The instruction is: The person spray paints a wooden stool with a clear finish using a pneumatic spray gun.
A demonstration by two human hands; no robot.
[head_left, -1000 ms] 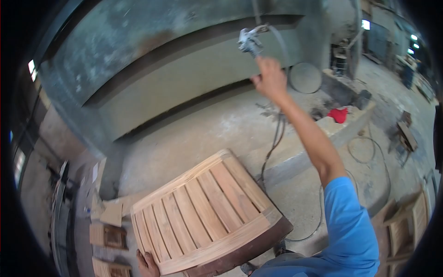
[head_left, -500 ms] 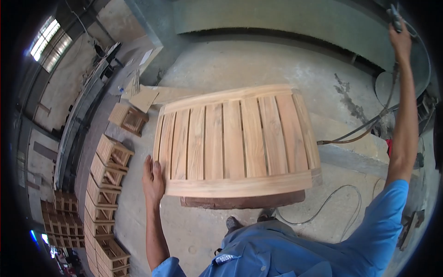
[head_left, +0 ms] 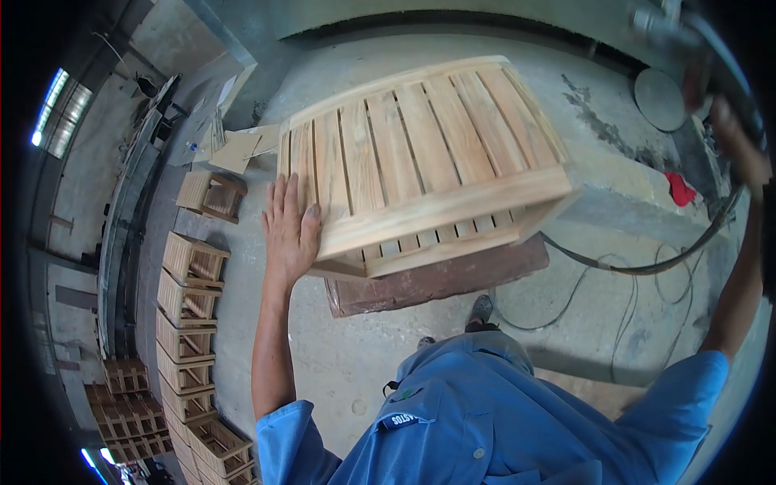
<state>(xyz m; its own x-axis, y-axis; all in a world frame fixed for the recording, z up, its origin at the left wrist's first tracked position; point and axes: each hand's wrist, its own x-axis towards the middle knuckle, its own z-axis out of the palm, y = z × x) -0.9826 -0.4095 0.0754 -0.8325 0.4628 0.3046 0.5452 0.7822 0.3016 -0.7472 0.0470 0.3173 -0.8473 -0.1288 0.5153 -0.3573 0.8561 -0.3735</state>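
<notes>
A slatted wooden table (head_left: 396, 149) of pale wood is tilted in front of me, its lower slatted shelf showing under the near rail. It rests over a brown covered block (head_left: 436, 279). My left hand (head_left: 293, 226) lies flat on its near-left corner, fingers stretched out over the end slats. At the upper right, my right hand (head_left: 740, 145) is raised away from the table and smeared by motion. It is closed around a metallic spray gun (head_left: 667, 32), also blurred. A dark hose (head_left: 647, 269) runs from near that hand down behind the block.
Several small slatted wooden stools (head_left: 190, 315) stand in a row on the left, with one apart (head_left: 210, 194). Stacked wooden pieces (head_left: 129, 412) sit farther left. A red cloth (head_left: 680, 188) lies on a low ledge at the right. Thin cable loops (head_left: 622, 323) cross the floor.
The table has turned and tilted, so its near side and lower shelf now show. My left hand has moved from its edge onto the slats. My right hand and the spray gun have come closer.
</notes>
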